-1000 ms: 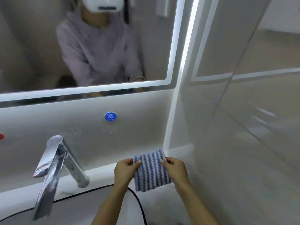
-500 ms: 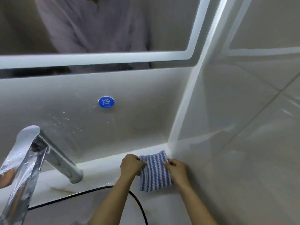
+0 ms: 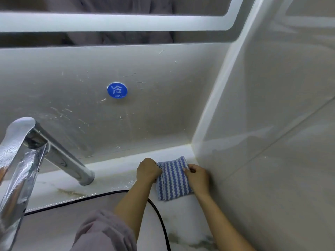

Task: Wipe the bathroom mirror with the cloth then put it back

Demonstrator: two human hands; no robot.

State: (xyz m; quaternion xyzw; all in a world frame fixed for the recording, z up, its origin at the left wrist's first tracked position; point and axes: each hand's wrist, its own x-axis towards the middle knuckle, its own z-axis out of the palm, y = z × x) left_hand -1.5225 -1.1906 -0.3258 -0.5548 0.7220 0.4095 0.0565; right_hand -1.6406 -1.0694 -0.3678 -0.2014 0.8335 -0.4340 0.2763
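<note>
A folded cloth (image 3: 174, 180) with blue and white wavy stripes lies on the white marble counter (image 3: 116, 171), in the back right corner against the side wall. My left hand (image 3: 147, 170) pinches its left edge and my right hand (image 3: 198, 175) pinches its right edge near the top. The bathroom mirror (image 3: 117, 4) with its lit white border runs along the top of the view, high above both hands.
A chrome tap (image 3: 36, 147) leans over the sink from the left. The sink's dark rim (image 3: 72, 201) curves below my left forearm. A blue round "cold" sticker (image 3: 117, 90) sits on the backsplash. The glossy tiled wall (image 3: 272, 124) closes the right side.
Both hands have lowered the cloth from in front of the backsplash onto the counter corner. The view has tilted down, so less mirror shows.
</note>
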